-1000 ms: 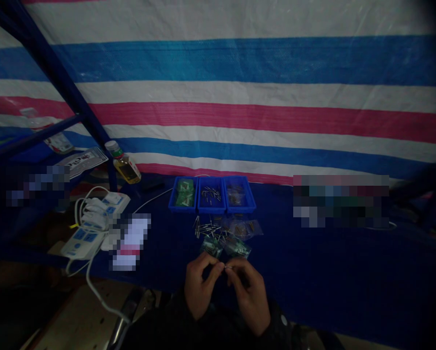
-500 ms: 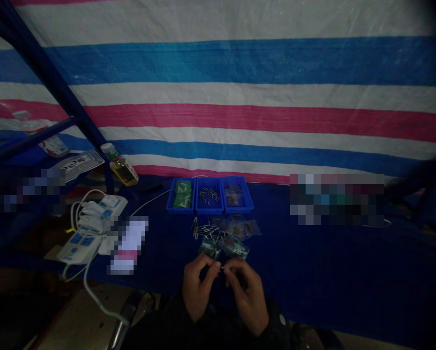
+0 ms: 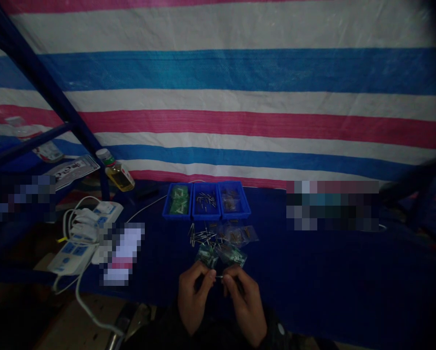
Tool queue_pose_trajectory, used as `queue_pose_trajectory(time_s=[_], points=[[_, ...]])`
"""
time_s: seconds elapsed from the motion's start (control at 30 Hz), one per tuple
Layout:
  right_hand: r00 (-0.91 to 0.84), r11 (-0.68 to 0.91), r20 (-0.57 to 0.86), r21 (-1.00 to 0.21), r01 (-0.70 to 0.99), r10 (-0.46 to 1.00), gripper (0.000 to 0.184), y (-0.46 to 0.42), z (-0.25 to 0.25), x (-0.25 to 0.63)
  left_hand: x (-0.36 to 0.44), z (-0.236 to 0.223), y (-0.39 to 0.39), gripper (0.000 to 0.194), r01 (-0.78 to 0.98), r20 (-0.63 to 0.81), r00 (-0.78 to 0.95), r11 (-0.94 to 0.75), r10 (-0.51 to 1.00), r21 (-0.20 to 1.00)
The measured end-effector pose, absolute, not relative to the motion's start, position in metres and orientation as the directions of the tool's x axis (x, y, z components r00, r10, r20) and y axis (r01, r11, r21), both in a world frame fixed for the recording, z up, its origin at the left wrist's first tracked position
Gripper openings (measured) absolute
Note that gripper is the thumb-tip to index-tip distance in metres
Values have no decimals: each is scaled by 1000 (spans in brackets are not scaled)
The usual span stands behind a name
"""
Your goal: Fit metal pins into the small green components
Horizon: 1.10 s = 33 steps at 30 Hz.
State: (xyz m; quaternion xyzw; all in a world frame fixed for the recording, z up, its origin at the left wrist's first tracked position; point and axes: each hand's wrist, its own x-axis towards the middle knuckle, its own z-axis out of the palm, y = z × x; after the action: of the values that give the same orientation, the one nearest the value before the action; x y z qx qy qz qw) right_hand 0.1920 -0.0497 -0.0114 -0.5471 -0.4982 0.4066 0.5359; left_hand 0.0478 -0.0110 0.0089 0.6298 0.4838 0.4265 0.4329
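Observation:
Between the fingertips of my two hands runs a small thin metal pin [image 3: 219,276], too small to make out fully. My left hand [image 3: 195,296] pinches its left end, and my right hand [image 3: 245,301] pinches the right end. Just beyond the fingers lie two clear bags with green contents, a left bag [image 3: 206,254] and a right bag [image 3: 233,254]. A loose pile of metal pins [image 3: 202,236] is spread behind them. Clear bags with brownish pieces [image 3: 239,234] lie to its right.
Three joined blue bins stand behind: green packets [image 3: 180,200], metal pins [image 3: 206,199], small clear bags [image 3: 231,201]. Left on the blue table [image 3: 312,272] are a blurred-out phone [image 3: 125,255], white power strips [image 3: 72,252] with cables, and a bottle of yellow liquid [image 3: 117,174]. A striped tarp [image 3: 239,121] hangs behind.
The fingertips of my two hands have moved slightly apart, and more of the pin shows between them. The whole view has shifted a little; the bins and bags stay put.

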Motion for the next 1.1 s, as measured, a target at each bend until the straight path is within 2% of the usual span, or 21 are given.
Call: queue_pose_trajectory(time_s=[0.5,0.67,0.87,1.0,1.1], points=[[238,52,71,-995,84,969,21,-46,-6,189,48,6,-10,33,284,96,186,-147,978,948],[182,83,130,-965,249,975,19,-51,4,193,47,10,-11,34,232,77,145,-110,986,967],[-8,197,215,-879,434,977,17,-23,41,215,35,22,3,32,244,83,165,-122,983,962],[14,247,301,-805,540,953,22,32,62,223,20,27,19,31,357,128,128,-166,983,919],[105,262,392,-768,584,914,27,75,69,222,10,26,30,24,477,198,120,-231,973,848]])
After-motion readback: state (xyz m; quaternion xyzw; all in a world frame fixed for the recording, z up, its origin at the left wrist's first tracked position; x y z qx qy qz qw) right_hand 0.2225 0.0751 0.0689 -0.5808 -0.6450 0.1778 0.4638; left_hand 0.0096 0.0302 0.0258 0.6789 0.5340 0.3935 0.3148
